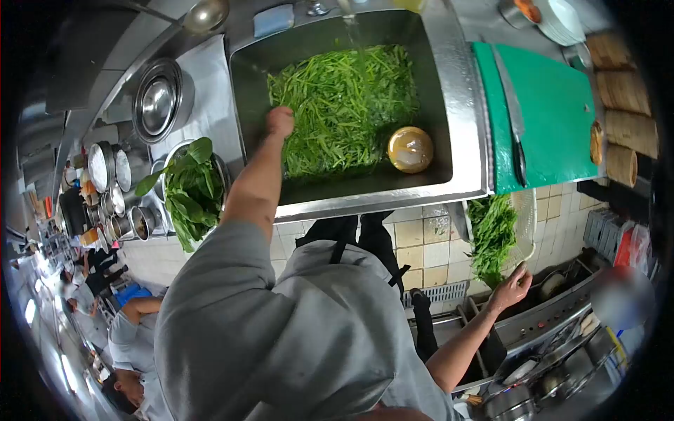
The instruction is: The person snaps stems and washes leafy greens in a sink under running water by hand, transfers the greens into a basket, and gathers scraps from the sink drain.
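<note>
A steel sink holds water and many cut green leaves and stems. My left hand is at the sink's left side, beside the floating greens, its fingers curled and partly hidden. A round yellowish bowl sits in the sink's lower right corner. Below the green cutting board, my right hand is closed at the rim of a pale basket, which hangs low in front of the counter. Cut greens fill the basket's left part. Water runs from a tap into the sink.
A knife lies on the green cutting board at the right. Left of the sink are stacked metal bowls and a bowl of whole leafy greens. Stove equipment stands at the lower right; other people are at the lower left.
</note>
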### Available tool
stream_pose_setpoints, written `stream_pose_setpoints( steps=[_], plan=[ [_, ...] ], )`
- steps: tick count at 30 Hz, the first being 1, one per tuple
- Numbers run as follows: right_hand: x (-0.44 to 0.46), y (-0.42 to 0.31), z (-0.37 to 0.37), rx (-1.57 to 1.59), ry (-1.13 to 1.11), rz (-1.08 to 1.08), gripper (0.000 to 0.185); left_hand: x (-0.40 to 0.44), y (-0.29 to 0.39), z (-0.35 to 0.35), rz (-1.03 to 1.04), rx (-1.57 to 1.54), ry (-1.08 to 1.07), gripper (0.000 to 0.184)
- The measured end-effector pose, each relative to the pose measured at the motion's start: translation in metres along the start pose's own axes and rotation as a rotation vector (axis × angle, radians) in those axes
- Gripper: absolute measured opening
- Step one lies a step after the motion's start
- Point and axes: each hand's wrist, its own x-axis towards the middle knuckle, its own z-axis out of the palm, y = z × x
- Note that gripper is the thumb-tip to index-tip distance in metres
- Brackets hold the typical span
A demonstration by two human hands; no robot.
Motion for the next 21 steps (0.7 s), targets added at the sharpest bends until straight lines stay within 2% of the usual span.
stream_pose_setpoints(
  steps=[1,3,4,6,7,8,9,10,11,12,13,14,16,17,19,20,21],
  plan=[
    [0.007,-0.024,0.009,-0.004,-0.013,-0.011,0.032,0.002,0.016,0.005,-0.042,-0.156,0.024,0.023],
    [0.013,-0.074,0.027,0.050,-0.062,-0.148,0.031,0.011,0.077,-0.021,-0.300,-0.069,-0.359,0.037],
    [0.017,-0.095,0.044,0.167,-0.065,-0.211,0.030,0.015,0.086,-0.008,-0.307,-0.074,-0.363,0.037],
    [0.016,-0.154,0.078,0.454,-0.230,-0.034,0.023,0.024,0.092,0.024,-0.436,-0.037,-0.174,0.037],
    [0.006,-0.208,0.095,0.605,-0.351,0.097,0.020,0.031,0.087,0.037,-0.445,-0.040,-0.182,0.037],
    [-0.002,-0.258,0.119,0.721,-0.487,0.060,0.020,0.041,0.078,0.050,-0.433,-0.080,-0.230,0.039],
    [0.000,-0.272,0.149,0.572,-0.613,-0.171,0.020,0.046,0.075,0.056,-0.420,-0.119,-0.275,0.041],
    [-0.008,-0.326,0.169,0.647,-0.730,-0.241,0.019,0.035,0.098,0.029,-0.502,-0.327,-0.232,0.039],
    [-0.009,-0.363,0.195,0.639,-0.844,-0.346,0.021,0.027,0.111,0.007,-0.504,-0.326,-0.228,0.039],
    [-0.009,-0.395,0.223,0.556,-0.915,-0.338,0.028,0.019,0.122,-0.014,-0.543,-0.617,-0.185,0.033],
    [-0.006,-0.405,0.271,0.484,-0.840,-0.456,0.035,0.013,0.133,-0.035,-0.570,-0.910,-0.137,0.028],
    [-0.004,-0.437,0.285,0.464,-0.967,-0.400,0.040,0.006,0.143,-0.058,-0.563,-0.910,-0.130,0.028],
    [-0.002,-0.477,0.310,0.371,-1.067,-0.340,0.038,-0.012,0.152,-0.100,-0.387,-1.195,-0.134,0.019],
    [-0.004,-0.483,0.313,0.372,-1.069,-0.345,0.038,-0.018,0.155,-0.114,-0.387,-1.197,-0.129,0.019],
    [-0.009,-0.493,0.318,0.264,-1.255,-0.353,0.036,-0.021,0.163,-0.139,-0.228,-1.303,-0.102,0.021],
    [-0.017,-0.483,0.328,0.212,-1.108,-0.567,0.032,-0.023,0.169,-0.151,-0.193,-1.310,-0.107,0.021],
    [-0.023,-0.471,0.338,0.206,-1.103,-0.582,0.032,-0.025,0.175,-0.160,-0.187,-1.322,-0.099,0.021]
  ],
)
